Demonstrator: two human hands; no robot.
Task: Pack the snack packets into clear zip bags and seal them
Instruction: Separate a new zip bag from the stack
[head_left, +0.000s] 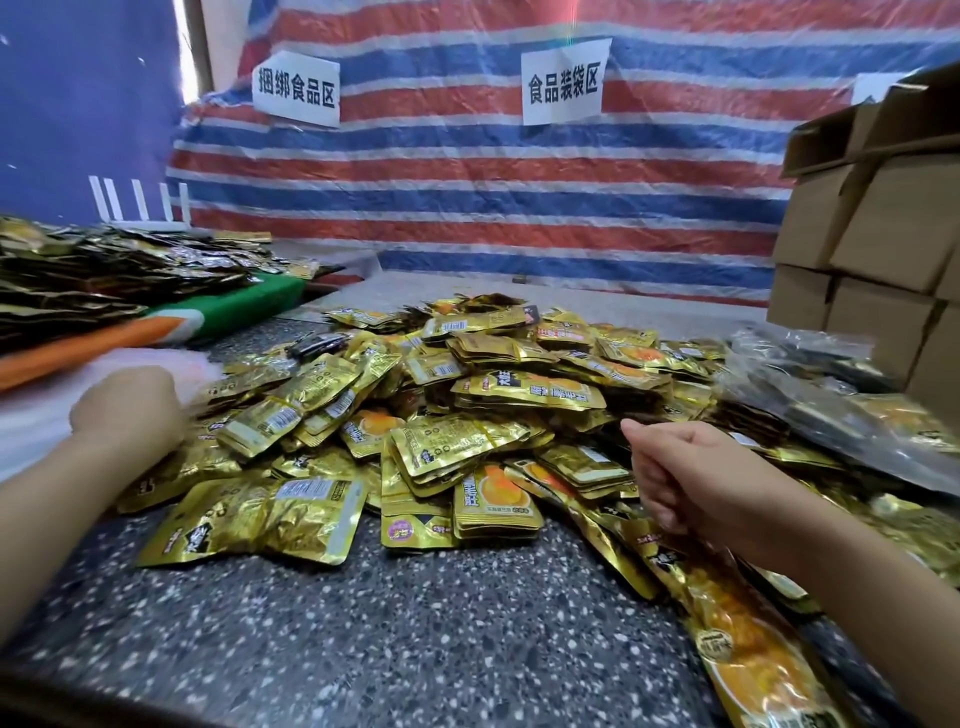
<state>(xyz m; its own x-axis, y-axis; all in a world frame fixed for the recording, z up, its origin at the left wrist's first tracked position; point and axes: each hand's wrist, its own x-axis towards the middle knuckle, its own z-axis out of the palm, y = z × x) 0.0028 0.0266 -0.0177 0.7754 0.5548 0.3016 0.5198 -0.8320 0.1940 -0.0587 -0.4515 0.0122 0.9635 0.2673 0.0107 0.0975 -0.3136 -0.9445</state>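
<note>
Many gold snack packets (467, 415) | heaped loose | speckled floor (415, 623)

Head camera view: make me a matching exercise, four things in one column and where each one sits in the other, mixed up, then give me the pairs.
Things:
1. gold snack packets
2. cardboard boxes
3. white paper signs
4. filled clear bags

Places:
A. hung on the striped tarp
B. stacked at the far right
C. heaped on the speckled table, between the left hand and right hand
D. lying at the right, in front of the stack

Pairs: 1-C, 2-B, 3-A, 4-D
</note>
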